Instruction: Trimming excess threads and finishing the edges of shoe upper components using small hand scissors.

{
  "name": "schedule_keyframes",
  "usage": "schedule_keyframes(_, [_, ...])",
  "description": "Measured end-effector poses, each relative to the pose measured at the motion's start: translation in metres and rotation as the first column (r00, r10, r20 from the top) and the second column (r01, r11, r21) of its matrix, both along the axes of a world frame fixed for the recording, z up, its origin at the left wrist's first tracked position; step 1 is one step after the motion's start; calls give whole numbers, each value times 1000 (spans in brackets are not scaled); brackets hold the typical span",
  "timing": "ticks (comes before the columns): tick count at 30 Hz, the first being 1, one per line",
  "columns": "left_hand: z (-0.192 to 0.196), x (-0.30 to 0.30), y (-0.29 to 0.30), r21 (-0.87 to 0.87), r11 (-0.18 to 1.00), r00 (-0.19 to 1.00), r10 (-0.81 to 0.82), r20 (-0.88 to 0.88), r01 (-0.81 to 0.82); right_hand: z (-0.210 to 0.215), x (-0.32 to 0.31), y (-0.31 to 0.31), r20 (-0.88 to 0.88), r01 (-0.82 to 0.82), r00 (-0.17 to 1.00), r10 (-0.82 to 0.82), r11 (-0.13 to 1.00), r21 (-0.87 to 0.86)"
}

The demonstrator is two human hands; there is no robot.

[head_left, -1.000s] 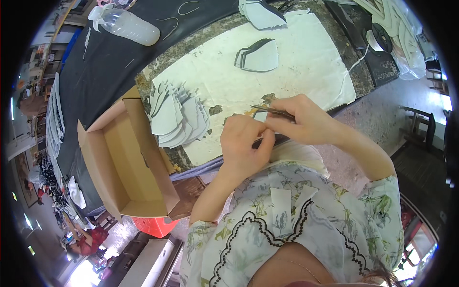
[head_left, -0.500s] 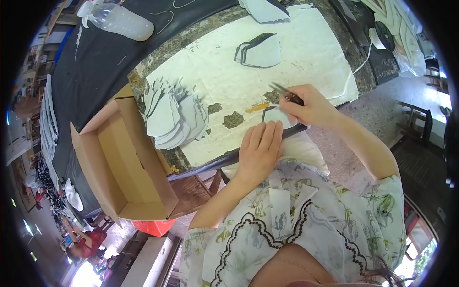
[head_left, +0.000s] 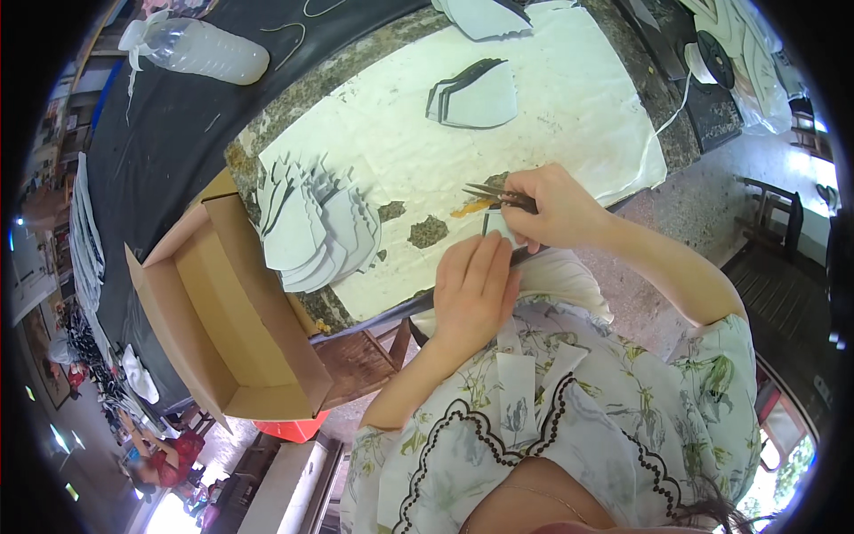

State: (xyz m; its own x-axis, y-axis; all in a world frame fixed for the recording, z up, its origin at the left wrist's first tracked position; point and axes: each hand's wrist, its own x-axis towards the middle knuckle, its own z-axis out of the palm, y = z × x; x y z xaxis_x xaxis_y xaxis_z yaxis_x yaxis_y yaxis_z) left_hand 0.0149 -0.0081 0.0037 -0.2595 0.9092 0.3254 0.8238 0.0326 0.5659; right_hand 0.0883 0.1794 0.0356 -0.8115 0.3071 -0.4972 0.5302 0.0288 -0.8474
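Note:
My right hand [head_left: 557, 205] is closed around dark pointed snips [head_left: 510, 197], whose two narrow tips stand apart and point left. Under its fingers lies a small pale piece with a dark edge [head_left: 501, 227] at the table's near edge, mostly covered by both hands. My left hand [head_left: 476, 283] rests beside it with fingers stretched out and flat, the fingertips at the piece's lower left side. Whether the right fingers also touch the piece I cannot tell.
A fanned pile of pale cut pieces [head_left: 307, 231] lies left on the white sheet [head_left: 391, 133]. Smaller stacks [head_left: 476, 96] lie farther back. An open cardboard box [head_left: 222, 311] stands left of the table. A plastic bottle [head_left: 209, 51] lies at the back left, a thread spool [head_left: 703, 62] at the right.
My right hand has moved left and slightly down with the snips, closer to my left hand. The snips' tips now show apart. The left hand has shifted slightly left and down.

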Motion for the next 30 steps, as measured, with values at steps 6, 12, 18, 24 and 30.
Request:
schedule_keyframes(6, [-2,-7,8,59,994,996,90,9,-90,4,0,0,-2,-31,1000,31,999,19])
schedule_keyframes(12, [-3,-7,13,-18,999,994,33,-102,-35,13,2,15,83,-62,994,64,998,-27])
schedule_keyframes(18, [-3,-3,17,-42,992,989,115,-90,-119,8,13,28,31,-177,984,176,945,276])
schedule_keyframes(24, [-4,-2,18,-95,991,984,75,-163,-91,7,8,37,56,-264,964,262,896,356])
schedule_keyframes(30, [2,-4,18,-129,990,971,33,-237,-65,1,7,36,49,-312,939,340,786,533])
